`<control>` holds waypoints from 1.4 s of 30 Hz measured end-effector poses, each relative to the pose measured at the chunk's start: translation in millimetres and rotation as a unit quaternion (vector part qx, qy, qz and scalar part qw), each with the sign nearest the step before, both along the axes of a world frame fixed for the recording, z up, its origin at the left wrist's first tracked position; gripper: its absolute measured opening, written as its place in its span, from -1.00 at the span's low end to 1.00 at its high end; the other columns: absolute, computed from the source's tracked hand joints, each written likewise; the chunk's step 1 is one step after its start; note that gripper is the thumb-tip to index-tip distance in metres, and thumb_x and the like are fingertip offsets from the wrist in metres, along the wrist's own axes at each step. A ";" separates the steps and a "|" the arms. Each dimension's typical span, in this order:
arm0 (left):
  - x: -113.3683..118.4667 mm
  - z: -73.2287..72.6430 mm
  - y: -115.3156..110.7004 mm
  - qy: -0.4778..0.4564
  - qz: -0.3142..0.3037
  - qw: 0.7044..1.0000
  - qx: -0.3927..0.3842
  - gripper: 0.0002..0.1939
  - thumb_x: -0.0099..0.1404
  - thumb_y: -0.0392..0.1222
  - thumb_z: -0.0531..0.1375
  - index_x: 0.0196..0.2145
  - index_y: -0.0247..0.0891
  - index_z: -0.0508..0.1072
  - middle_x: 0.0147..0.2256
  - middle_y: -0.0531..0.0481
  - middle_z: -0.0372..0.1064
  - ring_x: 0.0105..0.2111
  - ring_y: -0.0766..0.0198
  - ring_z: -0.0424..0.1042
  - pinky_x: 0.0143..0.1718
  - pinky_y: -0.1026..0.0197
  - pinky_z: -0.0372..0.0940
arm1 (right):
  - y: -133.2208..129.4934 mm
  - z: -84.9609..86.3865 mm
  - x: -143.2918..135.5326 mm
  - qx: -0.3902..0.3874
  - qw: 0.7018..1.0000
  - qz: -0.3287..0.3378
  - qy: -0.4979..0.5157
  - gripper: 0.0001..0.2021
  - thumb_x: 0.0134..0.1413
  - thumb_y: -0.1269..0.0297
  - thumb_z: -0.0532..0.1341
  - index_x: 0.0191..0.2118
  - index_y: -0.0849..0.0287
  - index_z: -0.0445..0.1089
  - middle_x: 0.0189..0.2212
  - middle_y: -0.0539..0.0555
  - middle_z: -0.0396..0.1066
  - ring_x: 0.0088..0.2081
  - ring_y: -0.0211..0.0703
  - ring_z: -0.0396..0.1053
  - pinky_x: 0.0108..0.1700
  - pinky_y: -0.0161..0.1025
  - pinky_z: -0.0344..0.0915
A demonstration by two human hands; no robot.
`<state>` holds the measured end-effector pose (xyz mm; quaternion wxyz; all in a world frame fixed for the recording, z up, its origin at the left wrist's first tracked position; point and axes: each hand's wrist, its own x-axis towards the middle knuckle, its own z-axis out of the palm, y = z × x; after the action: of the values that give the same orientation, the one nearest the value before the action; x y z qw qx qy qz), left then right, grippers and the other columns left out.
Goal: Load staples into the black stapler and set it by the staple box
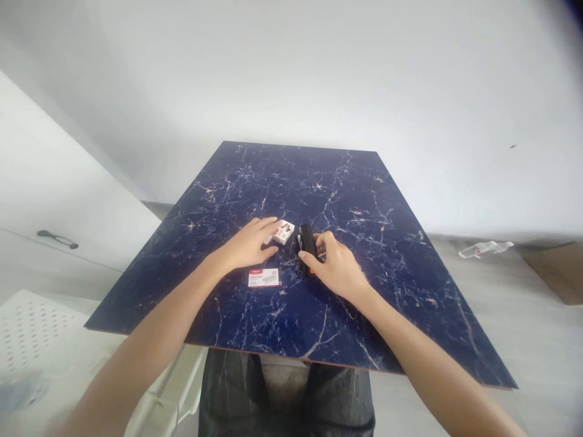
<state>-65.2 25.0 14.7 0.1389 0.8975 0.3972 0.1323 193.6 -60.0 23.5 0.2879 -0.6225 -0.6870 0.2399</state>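
Observation:
A black stapler (308, 240) lies on the dark blue marbled table (291, 182), and my right hand (339, 267) has its thumb and fingers closed around the near end. Left of it sits a small white and red box (285, 232) with a stapler picture on its face. My left hand (252, 243) covers the left end of this box, fingers bent over it and thumb below. A flat white and red box (263, 277) of the same style rests on the tabletop, nearer to me and untouched.
A white wall stands behind the table. At left are a white cabinet with a dark handle (57, 239) and a white perforated stool or chair (34, 331). On the floor at right lie a clear plastic bottle (486, 249) and a brown cardboard box (558, 270).

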 end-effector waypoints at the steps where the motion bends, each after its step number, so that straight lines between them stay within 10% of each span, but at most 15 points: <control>1: -3.3 2.1 0.5 0.005 0.007 1.000 -0.013 -0.25 0.39 -0.02 0.23 0.45 -0.12 0.12 0.40 -0.18 0.13 0.34 -0.09 0.18 0.32 -0.13 0.11 | -0.4 0.1 -0.3 0.000 1.000 -0.002 -0.001 -0.69 0.21 -0.03 0.27 -0.17 0.05 0.23 -0.10 0.11 0.53 -0.20 -0.03 0.52 -0.18 -0.13 0.37; 7: -32.6 48.9 -4.8 0.048 0.050 0.994 -0.083 -0.20 0.25 0.08 0.35 0.38 -0.06 0.25 0.27 -0.18 0.32 0.20 -0.14 0.37 0.13 -0.01 0.31 | -1.9 2.4 0.0 -0.005 1.000 -0.004 -0.005 -0.68 0.21 -0.04 0.27 -0.17 0.05 0.23 -0.11 0.09 0.52 -0.20 -0.03 0.52 -0.20 -0.14 0.36; 12: -25.8 77.4 -29.5 0.054 -0.099 0.982 -0.152 -0.42 0.29 -0.22 0.26 0.25 0.05 0.38 0.26 0.00 0.31 0.18 0.05 0.37 0.13 0.13 0.26 | -1.3 3.2 0.3 -0.005 1.000 0.000 -0.003 -0.70 0.21 -0.02 0.27 -0.17 0.05 0.24 -0.13 0.06 0.51 -0.22 -0.05 0.50 -0.20 -0.16 0.34; 18: -5.1 58.9 -49.0 0.142 -0.106 0.965 -0.194 -0.55 0.18 -0.27 0.30 0.02 -0.02 0.43 -0.01 -0.01 0.40 -0.11 0.12 0.47 -0.13 0.17 0.30 | -0.8 4.7 0.7 -0.015 1.000 -0.001 -0.007 -0.70 0.21 -0.01 0.28 -0.18 0.05 0.23 -0.22 0.02 0.52 -0.31 -0.10 0.48 -0.24 -0.18 0.32; 26: 42.0 19.7 -67.7 0.036 0.022 0.999 -0.009 -0.64 0.35 -0.14 0.21 0.09 -0.18 0.39 0.08 -0.22 0.36 -0.19 0.00 0.55 -0.19 0.00 0.41 | -1.2 2.2 0.4 -0.003 1.000 -0.001 -0.015 -0.70 0.21 0.00 0.28 -0.16 0.05 0.24 -0.23 0.05 0.54 -0.28 -0.05 0.52 -0.24 -0.17 0.33; 31: 32.2 22.4 -62.6 -0.033 -0.050 0.993 -0.102 -0.21 0.23 0.01 0.38 0.34 -0.08 0.23 0.33 -0.20 0.15 0.04 -0.07 0.51 -0.03 0.00 0.44 | -1.5 4.3 1.5 0.004 1.000 0.014 -0.004 -0.73 0.27 0.01 0.24 -0.17 0.06 0.22 -0.23 0.06 0.55 -0.27 -0.05 0.54 -0.23 -0.19 0.34; 42: 42.8 10.1 -60.2 -0.035 -0.034 0.998 -0.040 -0.47 0.19 -0.06 0.41 0.06 -0.22 0.39 0.03 -0.19 0.38 -0.06 -0.08 0.51 -0.07 -0.08 0.44 | -2.9 8.3 0.3 -0.011 0.999 0.027 0.024 -0.80 0.32 0.09 0.21 -0.22 0.06 0.22 -0.31 0.03 0.56 -0.34 -0.10 0.55 -0.28 -0.24 0.33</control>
<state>-22.4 -35.2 24.8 0.1930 0.8989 0.3666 0.1430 193.9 -62.9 31.7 0.2916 -0.6011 -0.6935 0.2698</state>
